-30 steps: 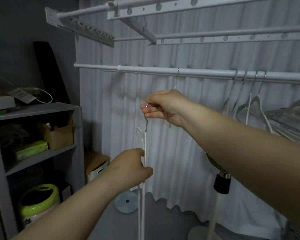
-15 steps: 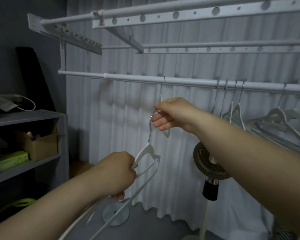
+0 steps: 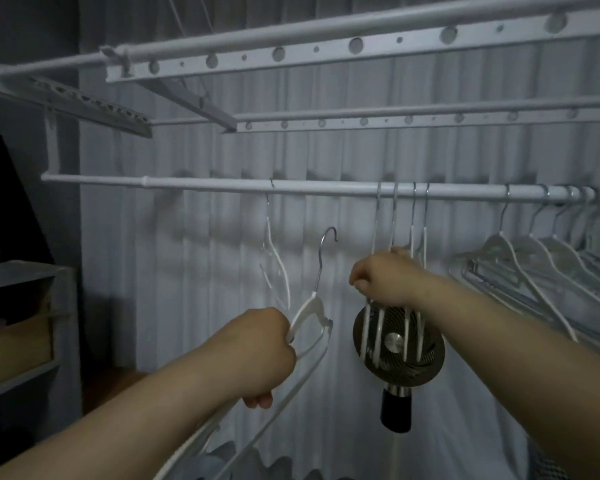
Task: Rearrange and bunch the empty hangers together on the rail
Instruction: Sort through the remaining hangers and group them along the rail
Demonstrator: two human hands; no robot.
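Left hand (image 3: 267,344) grips a loose hanger (image 3: 314,306) by its shoulder, off the rail (image 3: 205,183); right hand (image 3: 385,278) clasps four hung hangers (image 3: 380,329) mid-rail. Light, stiff, probably slippery: hold near the neck.

Left hand (image 3: 264,355) is clenching a hanger (image 3: 310,308), forearm angling up. Right hand (image 3: 385,278) is gripping four hung hangers (image 3: 380,329), arm reaching forward.
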